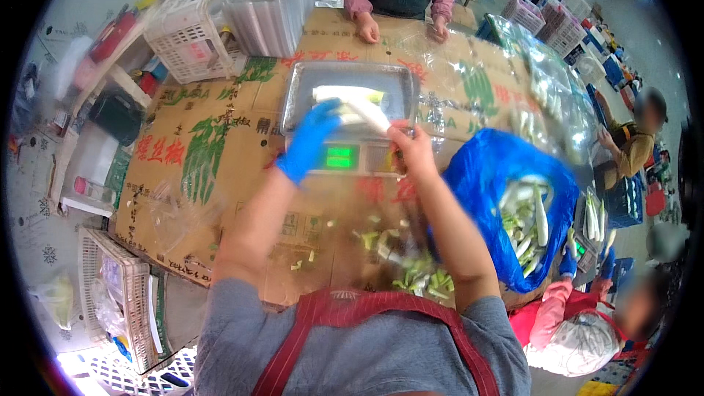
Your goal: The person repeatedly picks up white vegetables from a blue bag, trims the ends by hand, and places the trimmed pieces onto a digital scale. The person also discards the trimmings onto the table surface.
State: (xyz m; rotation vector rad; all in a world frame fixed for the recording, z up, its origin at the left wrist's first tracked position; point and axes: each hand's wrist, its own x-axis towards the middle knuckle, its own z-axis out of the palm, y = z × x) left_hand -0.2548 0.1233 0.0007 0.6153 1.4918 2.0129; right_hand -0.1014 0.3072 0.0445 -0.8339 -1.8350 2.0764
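Left hand: the blue-gloved left hand [312,139] was over the tray's near left part, fingers partly curled at the far end of a white stalk [372,115]; blur left it impossible to tell whether they gripped it.
Right hand: the bare right hand [413,148] was closed around the stalk's near right end.
Stalk: it slanted above the metal tray [403,77].
Tray: more pale stalks [330,93] lay in it, just beyond the hands.
Scale: a green-lit display [339,156] showed at the near side of the tray.
Blue bag: the open blue bag [473,176] stood to the right, with white and green pieces [524,231] inside.
Counter: cut green trimmings [425,280] lay on the near part of the cardboard-covered counter [242,169].
Far side: a co-worker's hands [368,28] were at the counter's far edge.
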